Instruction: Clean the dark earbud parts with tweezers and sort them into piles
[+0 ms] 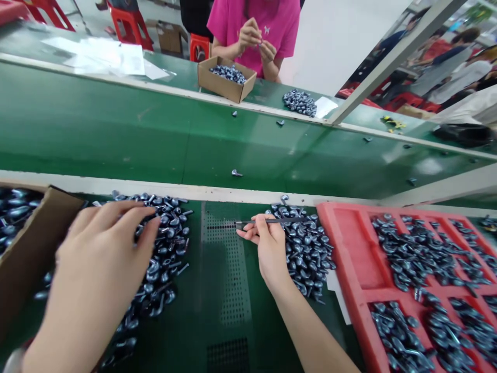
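Note:
My left hand (104,259) lies spread over a heap of small glossy blue-grey earbud-shaped parts (165,243), its fingertips touching them and nothing visibly held. My right hand (269,248) pinches a slim pair of dark metal tweezers (272,221), whose tips point left over the perforated green work surface (223,269). A second heap of the same parts (306,248) lies just right of that hand. Beyond it, a red foam tray (349,248) holds more parts in its compartments.
A brown cardboard box (34,243) stands at far left. A green conveyor belt (116,140) runs beyond a pale rail, with a few stray parts on it. Across it, a co-worker in a pink shirt (252,36) works behind a small parts box (227,80).

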`<state>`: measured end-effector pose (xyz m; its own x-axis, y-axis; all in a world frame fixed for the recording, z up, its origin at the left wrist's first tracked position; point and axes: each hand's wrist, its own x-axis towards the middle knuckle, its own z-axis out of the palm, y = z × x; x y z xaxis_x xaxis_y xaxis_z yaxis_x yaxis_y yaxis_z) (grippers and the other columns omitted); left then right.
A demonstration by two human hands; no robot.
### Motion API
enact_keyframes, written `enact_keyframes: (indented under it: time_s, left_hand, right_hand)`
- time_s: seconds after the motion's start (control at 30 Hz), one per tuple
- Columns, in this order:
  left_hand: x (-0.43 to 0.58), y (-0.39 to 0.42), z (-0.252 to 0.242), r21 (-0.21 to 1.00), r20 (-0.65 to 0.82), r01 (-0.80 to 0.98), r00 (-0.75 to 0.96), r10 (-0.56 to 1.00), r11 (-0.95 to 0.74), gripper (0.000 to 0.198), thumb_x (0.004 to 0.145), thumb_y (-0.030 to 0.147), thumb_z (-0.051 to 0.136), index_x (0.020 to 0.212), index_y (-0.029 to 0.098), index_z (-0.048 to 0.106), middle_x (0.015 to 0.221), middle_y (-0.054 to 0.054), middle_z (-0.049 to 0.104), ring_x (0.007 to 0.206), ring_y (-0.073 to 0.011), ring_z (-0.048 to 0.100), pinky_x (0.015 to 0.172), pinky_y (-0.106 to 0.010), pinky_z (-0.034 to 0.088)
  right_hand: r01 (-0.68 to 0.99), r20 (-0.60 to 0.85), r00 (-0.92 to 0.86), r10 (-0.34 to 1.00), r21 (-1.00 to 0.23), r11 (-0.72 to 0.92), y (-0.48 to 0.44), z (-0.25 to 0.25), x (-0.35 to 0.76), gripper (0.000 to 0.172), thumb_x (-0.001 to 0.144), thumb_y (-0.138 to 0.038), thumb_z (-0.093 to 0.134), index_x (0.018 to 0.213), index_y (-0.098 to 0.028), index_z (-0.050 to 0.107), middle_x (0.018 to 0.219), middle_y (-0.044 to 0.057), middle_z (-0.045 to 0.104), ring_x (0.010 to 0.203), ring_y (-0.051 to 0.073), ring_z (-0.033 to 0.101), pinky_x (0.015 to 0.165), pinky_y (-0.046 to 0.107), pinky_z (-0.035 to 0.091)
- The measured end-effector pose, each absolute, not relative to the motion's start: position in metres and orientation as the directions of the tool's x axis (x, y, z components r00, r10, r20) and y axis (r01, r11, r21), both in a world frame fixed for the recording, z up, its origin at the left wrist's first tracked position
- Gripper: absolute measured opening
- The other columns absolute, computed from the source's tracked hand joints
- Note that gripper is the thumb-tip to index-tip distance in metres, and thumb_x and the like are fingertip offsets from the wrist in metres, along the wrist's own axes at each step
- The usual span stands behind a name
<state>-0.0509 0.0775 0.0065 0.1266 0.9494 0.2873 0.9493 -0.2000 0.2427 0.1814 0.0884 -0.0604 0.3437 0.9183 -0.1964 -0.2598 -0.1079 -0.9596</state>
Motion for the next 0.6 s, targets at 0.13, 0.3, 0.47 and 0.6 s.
enact_keyframes:
  time_s: [0.13, 0.3, 0.47, 0.6]
  left_hand:
    - [0.001, 0.141, 0.018, 0.061, 0.220, 0.897, 0.415, 0.883, -0.437, 0.025, 0.090, 0.016, 0.045, 0.107, 0.011, 0.062, 0.109, -0.013, 0.065, 0.100, -0.0284, 0.059, 0.088, -0.043, 0.047]
    - [0.048, 0.204, -0.009, 0.080, 0.115, 0.827, 0.547, 0.829, -0.557, 0.031, 0.089, 0.014, 0.051, 0.119, 0.012, 0.055, 0.117, -0.013, 0.062, 0.104, -0.0240, 0.059, 0.083, -0.037, 0.050]
    - [0.067, 0.222, -0.017, 0.101, 0.072, 0.790, 0.601, 0.796, -0.605, 0.016, 0.089, 0.017, 0.055, 0.103, 0.013, 0.062, 0.103, -0.006, 0.065, 0.096, -0.0214, 0.062, 0.080, -0.041, 0.052]
    - [0.061, 0.198, 0.003, 0.172, 0.090, 0.811, 0.553, 0.828, -0.560, 0.025, 0.091, 0.007, 0.041, 0.110, 0.010, 0.057, 0.090, -0.009, 0.067, 0.083, -0.0225, 0.065, 0.072, -0.038, 0.052]
  right_hand:
    - [-0.260, -0.193, 0.332, 0.923, -0.960, -0.107, 0.088, -0.062, 0.182, 0.018, 0.092, -0.030, 0.056, 0.083, -0.014, 0.058, 0.061, -0.007, 0.057, 0.050, 0.009, 0.057, 0.056, 0.027, 0.054]
    - [-0.255, -0.178, 0.324, 0.929, -0.962, -0.095, 0.090, -0.067, 0.181, 0.018, 0.092, -0.030, 0.055, 0.085, -0.014, 0.059, 0.064, -0.006, 0.057, 0.050, 0.008, 0.056, 0.052, 0.025, 0.051]
    - [-0.226, -0.150, 0.340, 0.929, -0.971, -0.074, 0.089, -0.071, 0.180, 0.018, 0.092, -0.030, 0.056, 0.086, -0.014, 0.059, 0.065, -0.006, 0.057, 0.050, 0.008, 0.055, 0.054, 0.025, 0.051]
    - [-0.224, -0.140, 0.334, 0.932, -0.972, -0.066, 0.088, -0.071, 0.180, 0.018, 0.092, -0.031, 0.055, 0.086, -0.014, 0.059, 0.063, -0.006, 0.056, 0.050, 0.009, 0.055, 0.056, 0.027, 0.052]
